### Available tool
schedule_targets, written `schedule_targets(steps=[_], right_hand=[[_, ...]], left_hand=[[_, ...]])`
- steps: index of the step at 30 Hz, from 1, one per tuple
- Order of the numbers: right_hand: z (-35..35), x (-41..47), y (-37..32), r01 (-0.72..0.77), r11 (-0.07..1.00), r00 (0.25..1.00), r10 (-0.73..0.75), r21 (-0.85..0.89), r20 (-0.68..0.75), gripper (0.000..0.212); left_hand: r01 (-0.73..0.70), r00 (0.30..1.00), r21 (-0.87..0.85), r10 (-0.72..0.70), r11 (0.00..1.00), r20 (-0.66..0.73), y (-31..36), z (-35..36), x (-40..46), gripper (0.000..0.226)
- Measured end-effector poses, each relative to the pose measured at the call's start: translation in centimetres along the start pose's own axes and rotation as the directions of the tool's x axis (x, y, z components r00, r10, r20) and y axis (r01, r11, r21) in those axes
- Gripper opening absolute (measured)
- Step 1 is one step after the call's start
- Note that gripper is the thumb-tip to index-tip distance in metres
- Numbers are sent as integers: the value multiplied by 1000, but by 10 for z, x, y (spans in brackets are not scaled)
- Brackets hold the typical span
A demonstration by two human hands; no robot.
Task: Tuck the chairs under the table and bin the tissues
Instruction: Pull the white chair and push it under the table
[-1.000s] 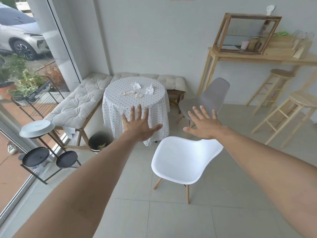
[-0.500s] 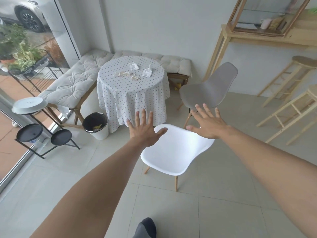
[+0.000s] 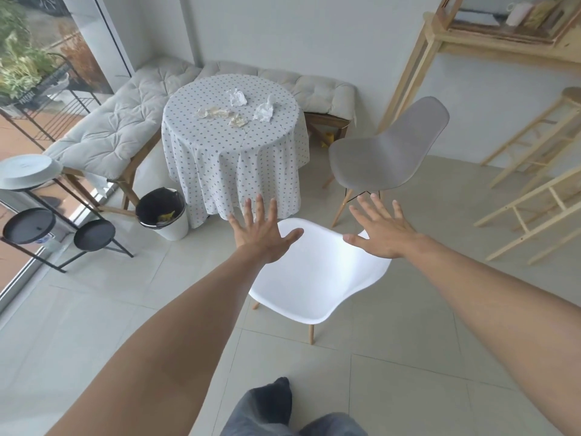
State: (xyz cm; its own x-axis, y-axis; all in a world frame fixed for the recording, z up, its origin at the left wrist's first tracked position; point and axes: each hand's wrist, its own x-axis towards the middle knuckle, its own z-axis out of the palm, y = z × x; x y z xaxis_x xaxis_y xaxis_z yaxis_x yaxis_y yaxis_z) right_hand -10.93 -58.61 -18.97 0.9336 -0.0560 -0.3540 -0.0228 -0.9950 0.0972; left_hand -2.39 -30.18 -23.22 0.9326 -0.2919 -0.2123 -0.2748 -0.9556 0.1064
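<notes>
Head view. Left hand [image 3: 261, 232] and right hand [image 3: 382, 236], both flat with fingers spread and holding nothing, hover over the back edge of the white chair [image 3: 317, 278], which stands clear of the round table [image 3: 232, 146] draped in a dotted cloth. Crumpled tissues [image 3: 239, 107] lie on the tabletop. The grey chair [image 3: 386, 152] stands right of the table; the lined bin [image 3: 162, 212] stands left, beside the cloth. No legible writing is visible.

I count two chairs, white [image 3: 314, 278] and grey [image 3: 386, 152], one counter [image 3: 232, 146], about five crumpled tissues [image 3: 237, 97], one bin [image 3: 163, 212], two wooden stools [image 3: 534, 212].
</notes>
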Motion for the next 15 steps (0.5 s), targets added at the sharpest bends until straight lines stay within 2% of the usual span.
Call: schedule_targets(steps=[8, 15], right_hand=[[13, 43, 46, 130, 990, 989, -126, -52, 74, 89], [49, 84, 106, 319, 947, 940, -311, -37, 137, 90]], left_hand=[[59, 998, -57, -57, 997, 38, 47, 27, 17, 109], [188, 976, -80, -178, 979, 125, 115, 74, 9, 109]])
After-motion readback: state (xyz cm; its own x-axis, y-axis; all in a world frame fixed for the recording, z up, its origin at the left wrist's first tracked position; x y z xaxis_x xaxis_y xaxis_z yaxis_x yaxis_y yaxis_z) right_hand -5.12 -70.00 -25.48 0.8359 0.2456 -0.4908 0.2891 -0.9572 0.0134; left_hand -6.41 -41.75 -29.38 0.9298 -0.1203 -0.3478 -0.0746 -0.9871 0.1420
